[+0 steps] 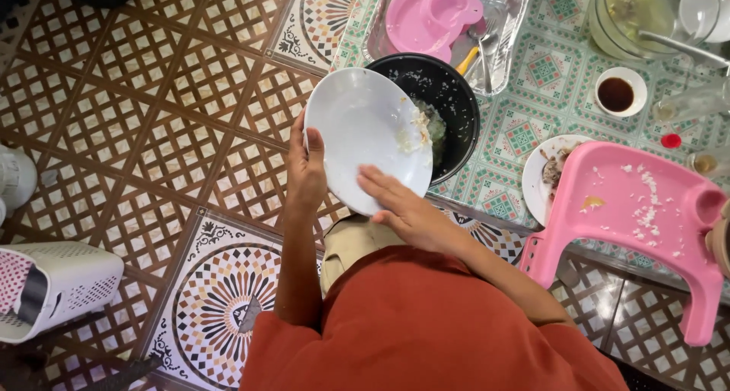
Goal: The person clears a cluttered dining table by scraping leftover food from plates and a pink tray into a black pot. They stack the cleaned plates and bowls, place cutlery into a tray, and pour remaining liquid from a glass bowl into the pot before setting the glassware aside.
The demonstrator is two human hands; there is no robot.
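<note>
two hands: left grip (306, 167) clamped on one white plate (365, 136), right (403, 205) apart.

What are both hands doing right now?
Left hand: closed on the rim of the white plate, tilting it over the black bowl.
Right hand: open, fingers on the plate, holding nothing.

Patterned table (532, 110) under black pot (456, 94), foil tray (508, 26), sauce dish (620, 92).
</note>
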